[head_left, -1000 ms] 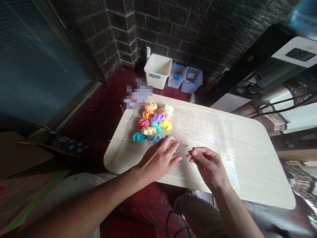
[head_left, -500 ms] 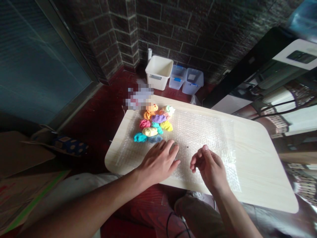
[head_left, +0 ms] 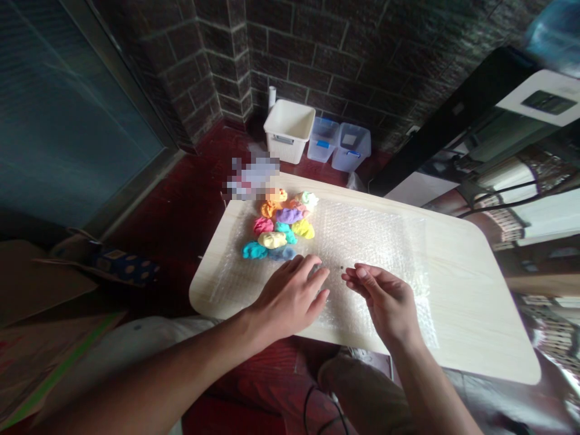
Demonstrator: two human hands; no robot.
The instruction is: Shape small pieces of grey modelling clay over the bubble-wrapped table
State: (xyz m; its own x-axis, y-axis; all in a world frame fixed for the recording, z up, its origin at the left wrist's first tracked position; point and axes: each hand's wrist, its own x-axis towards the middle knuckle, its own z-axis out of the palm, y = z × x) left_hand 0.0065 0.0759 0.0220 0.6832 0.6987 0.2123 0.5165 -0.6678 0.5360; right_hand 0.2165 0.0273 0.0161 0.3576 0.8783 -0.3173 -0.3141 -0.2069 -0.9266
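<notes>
My left hand (head_left: 292,296) rests palm down over the bubble wrap (head_left: 362,235), its fingers bent and the thumb apart from them. Something greyish shows by its fingertips, too hidden to name. To the right, my right hand (head_left: 389,299) is raised a little, thumb pressed to the fingertips; anything in the pinch is too small to make out. A tiny dark bead-like bit (head_left: 342,267) lies on the wrap between both hands. Beyond my left hand sit several soft, clay-like lumps, among them a grey-blue lump (head_left: 281,253), a teal lump (head_left: 254,250) and a yellow lump (head_left: 303,229).
The pale wooden table (head_left: 475,290) has rounded corners. On the floor behind it stand a white bin (head_left: 290,136) and two clear boxes with blue latches, one clear box (head_left: 351,148) at the right. Cardboard (head_left: 54,338) lies at the left, near my leg.
My right hand has turned and its thumb has come down onto the fingertips, closer to the dark bit. My left hand has barely moved.
</notes>
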